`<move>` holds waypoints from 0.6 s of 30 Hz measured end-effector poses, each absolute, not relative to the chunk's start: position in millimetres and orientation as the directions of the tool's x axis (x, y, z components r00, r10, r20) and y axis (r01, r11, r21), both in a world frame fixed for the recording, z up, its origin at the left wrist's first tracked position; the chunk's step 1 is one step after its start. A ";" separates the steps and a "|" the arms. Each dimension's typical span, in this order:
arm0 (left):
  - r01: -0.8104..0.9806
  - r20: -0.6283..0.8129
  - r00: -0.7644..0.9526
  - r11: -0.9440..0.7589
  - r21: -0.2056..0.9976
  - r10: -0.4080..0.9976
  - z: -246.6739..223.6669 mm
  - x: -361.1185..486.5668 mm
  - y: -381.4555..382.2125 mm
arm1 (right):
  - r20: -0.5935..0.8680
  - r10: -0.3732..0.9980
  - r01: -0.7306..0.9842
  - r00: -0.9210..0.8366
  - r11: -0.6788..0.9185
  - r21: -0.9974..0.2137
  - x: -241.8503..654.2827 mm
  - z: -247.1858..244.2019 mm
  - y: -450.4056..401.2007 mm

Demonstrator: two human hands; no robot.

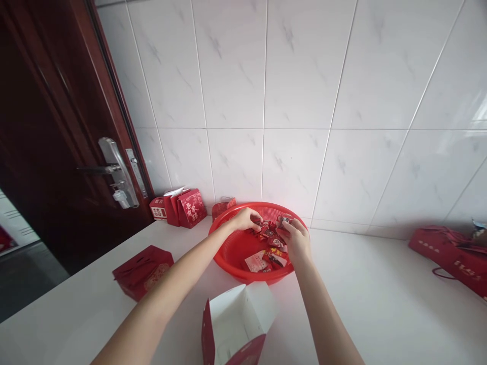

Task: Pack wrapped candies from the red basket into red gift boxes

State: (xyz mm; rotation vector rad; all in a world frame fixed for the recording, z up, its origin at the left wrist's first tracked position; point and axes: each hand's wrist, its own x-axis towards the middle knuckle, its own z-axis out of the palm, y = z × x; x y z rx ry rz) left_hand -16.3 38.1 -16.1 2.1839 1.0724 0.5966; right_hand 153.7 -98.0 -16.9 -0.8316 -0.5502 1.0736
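Right hand (pixel 298 237) pinching a dark-wrapped candy (pixel 283 221) over red basket (pixel 236 251), left hand (pixel 245 220) half-curled at the candies (pixel 277 243) inside it, can't tell if gripping one, open box (pixel 232 324) on the white table (pixel 357 299) just in front of the basket.

The basket (pixel 236 253) is bright red, the open box (pixel 230 318) deep red outside — white within; the wall tiles (pixel 297 76) are white — veined with grey.

Small wrapped sweets (pixel 278 244) in red, dark and white lie loosely heaped toward the right side of an upright red plastic basket (pixel 236 249) on the bench (pixel 353 289), a pale packet (pixel 255 261) near its front rim
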 end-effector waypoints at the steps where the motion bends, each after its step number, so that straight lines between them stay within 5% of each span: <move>1: 0.533 0.119 0.574 -0.480 0.697 0.810 -16.6 -16.2 38.7 | -0.001 0.919 -0.541 0.394 0.231 -0.809 153.8 -17.1 -97.7; 8: 0.580 0.066 0.610 -0.501 0.642 0.790 -21.5 -14.9 41.6 | -0.045 0.905 -0.565 0.423 0.224 -0.794 154.9 -18.8 -94.2; 18: 0.654 -0.188 0.728 -0.583 0.482 0.660 -22.2 -5.7 32.3 | -0.085 0.881 -0.579 0.465 0.231 -0.782 155.2 -18.6 -94.7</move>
